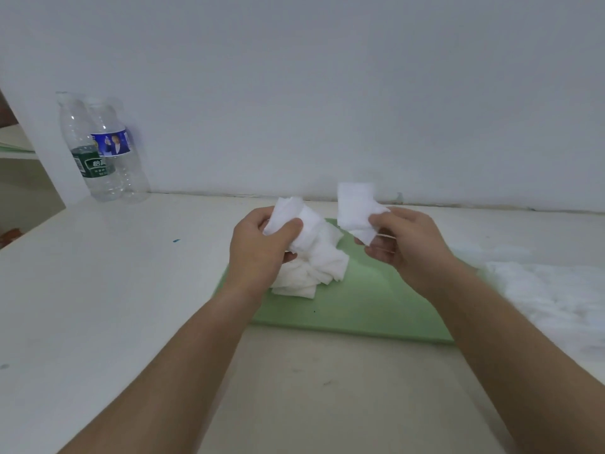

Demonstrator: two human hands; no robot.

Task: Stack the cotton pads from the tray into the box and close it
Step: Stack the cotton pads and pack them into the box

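Cotton pad (355,208) in right hand (404,245) points upward lengthwise.

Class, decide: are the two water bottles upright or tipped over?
Upright: the green-labelled bottle and the blue-labelled bottle both stand on their bases.

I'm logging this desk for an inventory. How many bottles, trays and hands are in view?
Plastic water bottles: 2
Green tray: 1
Hands, left hand and right hand: 2
Total: 5
Cotton pads overlap too much to count.
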